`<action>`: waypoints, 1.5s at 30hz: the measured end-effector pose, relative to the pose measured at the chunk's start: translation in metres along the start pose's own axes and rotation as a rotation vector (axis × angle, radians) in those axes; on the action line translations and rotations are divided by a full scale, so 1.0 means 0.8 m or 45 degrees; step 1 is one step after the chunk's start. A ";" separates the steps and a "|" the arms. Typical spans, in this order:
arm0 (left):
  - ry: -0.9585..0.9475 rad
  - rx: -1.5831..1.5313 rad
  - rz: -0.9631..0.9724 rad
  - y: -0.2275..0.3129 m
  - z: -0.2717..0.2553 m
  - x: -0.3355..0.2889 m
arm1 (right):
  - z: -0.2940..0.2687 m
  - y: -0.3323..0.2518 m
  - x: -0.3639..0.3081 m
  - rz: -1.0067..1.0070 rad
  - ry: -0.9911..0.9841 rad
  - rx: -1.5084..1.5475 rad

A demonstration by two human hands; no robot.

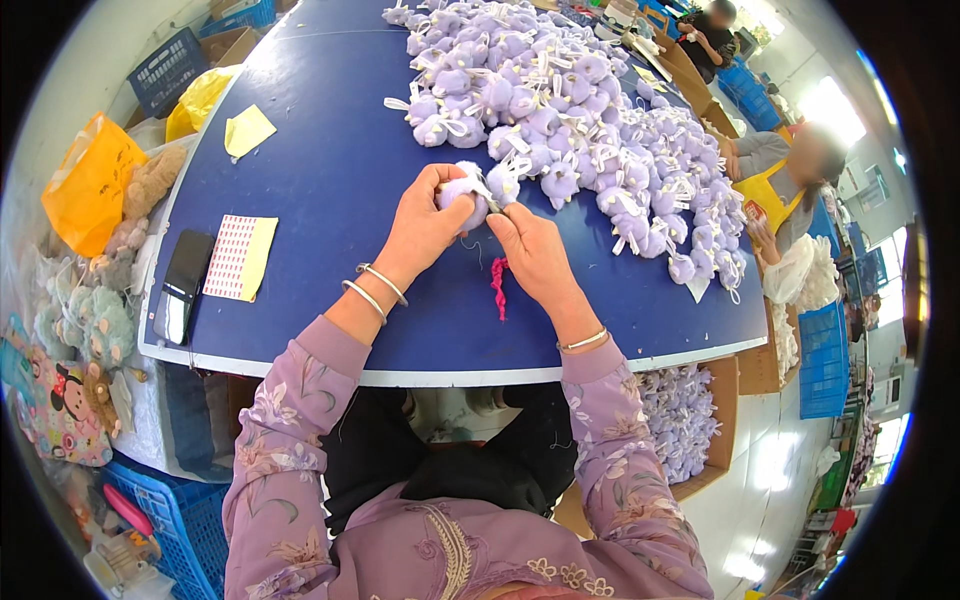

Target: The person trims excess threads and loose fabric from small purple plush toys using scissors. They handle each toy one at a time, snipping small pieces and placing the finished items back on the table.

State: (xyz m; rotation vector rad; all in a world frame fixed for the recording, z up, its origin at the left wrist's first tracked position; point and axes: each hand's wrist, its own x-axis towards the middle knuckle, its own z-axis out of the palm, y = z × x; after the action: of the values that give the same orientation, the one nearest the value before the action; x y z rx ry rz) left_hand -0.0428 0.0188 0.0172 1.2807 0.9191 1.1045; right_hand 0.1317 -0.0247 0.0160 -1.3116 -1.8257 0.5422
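A small lavender plush toy with a white ribbon loop is pinched in my left hand, above the blue table. My right hand is closed beside it, with a small metal-tipped tool showing at the fingertips against the toy. Most of that tool is hidden by my fingers. Below the right hand, a twisted pink cord shows against the tabletop; whether it joins the tool, I cannot tell. A loose thread dangles under the toy. Just beyond my hands begins a large pile of similar plush toys.
On the blue table at left lie a black phone, a sticker sheet and a yellow paper. A cardboard box of plush toys stands below right. Beyond the right edge sits a person in a yellow apron.
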 end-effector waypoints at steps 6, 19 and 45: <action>0.014 0.030 -0.004 0.001 -0.002 -0.001 | -0.001 0.007 -0.002 0.093 0.081 0.380; -0.004 0.299 0.134 -0.010 0.006 0.003 | -0.002 -0.001 0.007 0.154 0.333 0.503; -0.475 0.413 0.353 -0.008 0.013 -0.013 | -0.011 0.025 0.002 0.349 -0.163 0.619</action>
State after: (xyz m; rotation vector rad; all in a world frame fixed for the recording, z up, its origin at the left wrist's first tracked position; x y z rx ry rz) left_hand -0.0350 0.0063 0.0109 1.8534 0.6660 0.8998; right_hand 0.1504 -0.0164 0.0072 -1.2081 -1.4847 1.1604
